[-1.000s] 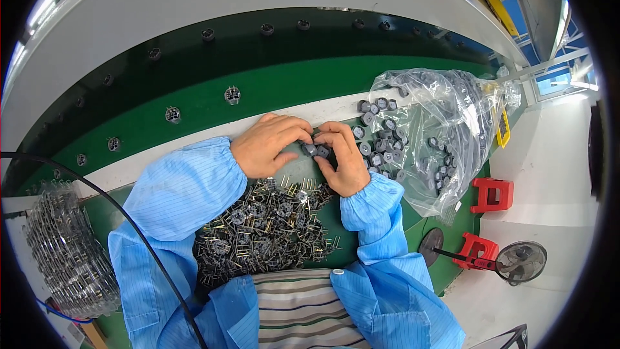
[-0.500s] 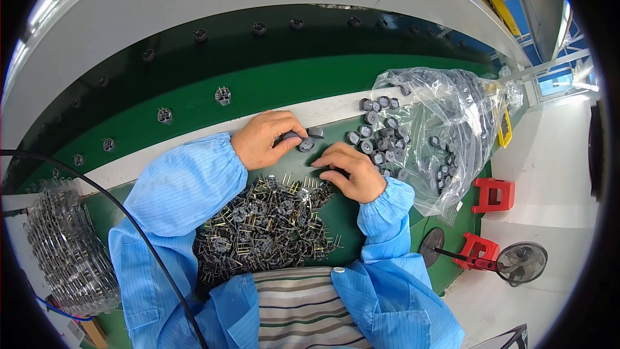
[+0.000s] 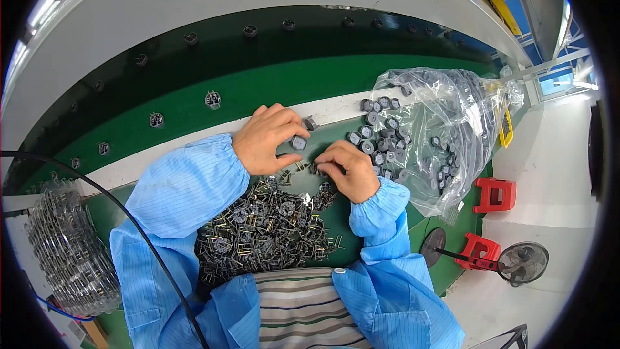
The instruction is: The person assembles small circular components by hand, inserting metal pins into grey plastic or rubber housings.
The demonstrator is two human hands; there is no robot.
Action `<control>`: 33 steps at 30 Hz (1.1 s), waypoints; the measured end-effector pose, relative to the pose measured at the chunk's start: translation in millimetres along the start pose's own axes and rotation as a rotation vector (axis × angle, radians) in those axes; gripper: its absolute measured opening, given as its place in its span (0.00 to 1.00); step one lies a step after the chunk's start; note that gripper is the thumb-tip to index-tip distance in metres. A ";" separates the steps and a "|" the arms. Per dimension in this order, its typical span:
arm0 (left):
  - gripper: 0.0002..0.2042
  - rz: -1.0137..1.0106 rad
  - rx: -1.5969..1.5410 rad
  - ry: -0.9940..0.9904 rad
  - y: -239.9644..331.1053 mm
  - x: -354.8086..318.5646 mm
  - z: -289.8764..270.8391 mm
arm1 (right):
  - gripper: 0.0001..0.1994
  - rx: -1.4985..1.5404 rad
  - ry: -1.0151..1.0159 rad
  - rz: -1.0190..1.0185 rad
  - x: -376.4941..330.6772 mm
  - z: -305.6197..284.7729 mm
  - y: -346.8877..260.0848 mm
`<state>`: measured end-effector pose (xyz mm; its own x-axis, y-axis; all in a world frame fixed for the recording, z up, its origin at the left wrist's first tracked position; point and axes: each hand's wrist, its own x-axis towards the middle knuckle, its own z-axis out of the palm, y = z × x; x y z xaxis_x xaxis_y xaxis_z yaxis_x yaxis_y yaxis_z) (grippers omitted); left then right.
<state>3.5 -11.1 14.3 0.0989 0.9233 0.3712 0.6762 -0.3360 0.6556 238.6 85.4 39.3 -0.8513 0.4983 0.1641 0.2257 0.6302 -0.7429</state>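
My left hand [image 3: 268, 141] is over the bench's white edge strip, thumb and index finger apart. A round grey cap [image 3: 298, 143] sits at its fingertips, and another grey cap [image 3: 310, 123] lies just beyond. My right hand [image 3: 349, 169] is closed in a pinch at the upper right of the pile. A small dark pinned part [image 3: 314, 169] shows at its fingertips, mostly hidden by the fingers. Between my forearms lies a heap of black parts with metal pins [image 3: 258, 232].
On the right, loose grey caps [image 3: 387, 142] spill from a clear plastic bag [image 3: 452, 103]. Assembled pieces [image 3: 212, 99] stand spaced along the green belt [image 3: 271, 81]. Stacked clear trays [image 3: 71, 249] are at left, a black cable [image 3: 129, 216] crossing nearby. Red stools [image 3: 495, 195] and a fan [image 3: 522, 263] stand right.
My left hand's thumb and index finger have spread apart, and the caps beside it have shifted. My right hand has moved slightly left and down to the pile. The pieces on the belt have drifted left.
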 end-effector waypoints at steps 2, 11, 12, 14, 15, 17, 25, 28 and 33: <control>0.18 0.001 -0.008 -0.049 -6.7 -2.8 3.6 | 0.08 -0.105 0.045 -0.025 0.7 3.9 2.0; 0.21 0.080 -0.008 -0.142 -6.1 -5.3 5.1 | 0.16 0.040 0.076 0.122 1.3 -3.3 3.5; 0.21 0.088 -0.012 -0.153 -5.3 -4.4 4.1 | 0.16 0.039 0.078 0.123 2.0 -1.3 6.3; 0.19 0.040 -0.039 -0.141 0.4 -3.4 2.1 | 0.18 -0.061 0.104 0.065 2.1 5.2 13.5; 0.18 -0.013 -0.063 -0.127 2.1 -3.7 1.1 | 0.17 -0.029 0.110 0.095 3.6 5.8 9.3; 0.18 0.001 -0.043 -0.127 0.3 -4.1 1.6 | 0.16 -0.039 0.089 0.107 3.6 1.0 9.4; 0.18 -0.016 0.012 -0.048 1.9 -3.7 12.6 | 0.08 0.056 0.165 0.023 12.5 8.9 8.3; 0.18 -0.055 0.041 -0.064 1.7 -5.1 12.3 | 0.07 0.103 0.172 -0.015 19.5 25.8 -2.8; 0.18 -0.033 0.039 -0.042 -1.8 -5.7 16.7 | 0.08 -0.086 0.264 -0.023 19.4 32.2 0.3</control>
<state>13.9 -12.7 0.0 0.1063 0.9410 0.3212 0.7074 -0.2986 0.6406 206.9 76.1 21.4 -0.7065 0.6143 0.3515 0.2569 0.6853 -0.6814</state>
